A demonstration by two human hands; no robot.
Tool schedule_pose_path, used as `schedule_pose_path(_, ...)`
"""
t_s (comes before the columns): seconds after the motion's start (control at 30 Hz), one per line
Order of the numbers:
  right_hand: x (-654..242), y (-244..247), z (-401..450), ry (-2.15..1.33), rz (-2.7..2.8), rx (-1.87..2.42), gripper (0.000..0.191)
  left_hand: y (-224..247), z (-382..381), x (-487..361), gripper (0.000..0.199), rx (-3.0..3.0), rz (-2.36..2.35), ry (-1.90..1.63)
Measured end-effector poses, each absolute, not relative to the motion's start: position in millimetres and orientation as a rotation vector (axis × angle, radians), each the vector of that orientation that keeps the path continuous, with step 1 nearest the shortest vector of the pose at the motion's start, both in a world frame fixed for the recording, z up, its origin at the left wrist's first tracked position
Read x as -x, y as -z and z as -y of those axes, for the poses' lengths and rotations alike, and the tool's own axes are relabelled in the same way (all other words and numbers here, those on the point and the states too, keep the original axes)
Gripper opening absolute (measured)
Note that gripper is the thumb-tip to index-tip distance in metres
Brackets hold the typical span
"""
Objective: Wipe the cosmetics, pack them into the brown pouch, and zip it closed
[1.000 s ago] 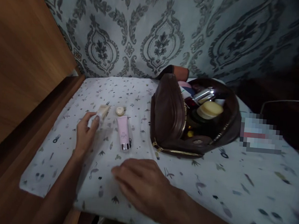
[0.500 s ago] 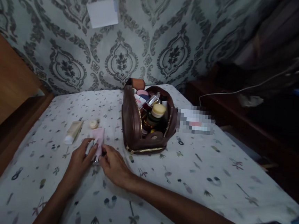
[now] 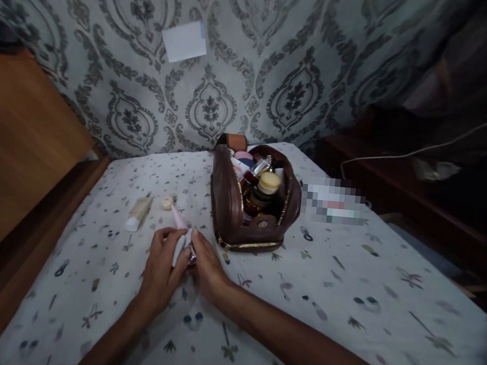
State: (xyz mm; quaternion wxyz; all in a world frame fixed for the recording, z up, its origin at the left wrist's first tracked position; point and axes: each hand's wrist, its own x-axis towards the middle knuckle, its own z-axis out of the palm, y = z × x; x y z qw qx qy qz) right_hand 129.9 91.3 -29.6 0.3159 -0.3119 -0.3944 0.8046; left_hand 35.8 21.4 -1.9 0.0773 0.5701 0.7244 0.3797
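Close together over the cloth, both hands meet around a pink squeeze tube with a shiny silver cap. The cap end lies by my right hand, whose fingers are closed on the tube. My left hand is closed too, with a slim whitish piece between thumb and fingers; its kind is unclear. The tube's far end points toward a small round cream-coloured item. Left of that lies a beige tube with a white cap. A brown zip bag stands unzipped on the right, holding a yellow-lidded bottle and several cosmetics.
A patterned white cloth covers the surface. Behind it rises a wallpapered wall with a white card. A wooden panel borders the left. Right of the bag lies a blurred-out item; a pale cable runs beyond.
The pink tube has turned from showing its broad face to its narrow edge, between both hands. The view has shifted, so the bag and other items appear further right.
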Motion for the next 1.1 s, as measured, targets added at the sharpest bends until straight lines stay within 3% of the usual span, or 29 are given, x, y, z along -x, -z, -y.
schedule_pose_path(0.2, -149.6, 17.1, -76.0, -2.247, 1.12, 0.62, 0.062, -11.5, -40.8, -21.0, 0.047, -1.575, -2.177, -1.449)
schedule_pose_path(0.37, -159.3, 15.8, -74.8, -2.529, 0.999, 0.524, 0.06, -33.6, -62.7, 5.5, 0.025, -1.371, -1.972, -1.631)
schedule_pose_path(0.47, -159.1, 16.8, -77.7, -2.667, 0.861, 0.505, 0.064, -31.4, -70.8, 9.0, 0.031, -1.096, -1.862, -1.796)
schedule_pose_path(0.73, -155.6, 16.6, -77.6, -2.509, 0.941, 0.558, 0.062, -8.4, -75.7, -7.2, 0.044, -0.4, -1.487, -2.071)
schedule_pose_path(0.87, -153.7, 17.1, -79.0, -2.511, 0.925, 0.594, 0.061, -7.3, -75.5, -15.1, 0.041, -0.25, -1.335, -2.122)
schedule_pose_path(1.1, -154.3, 24.3, -80.8, -2.444, 0.989, 0.628, 0.057, -0.3, -71.4, -34.3, 0.058, -0.332, -1.371, -2.001)
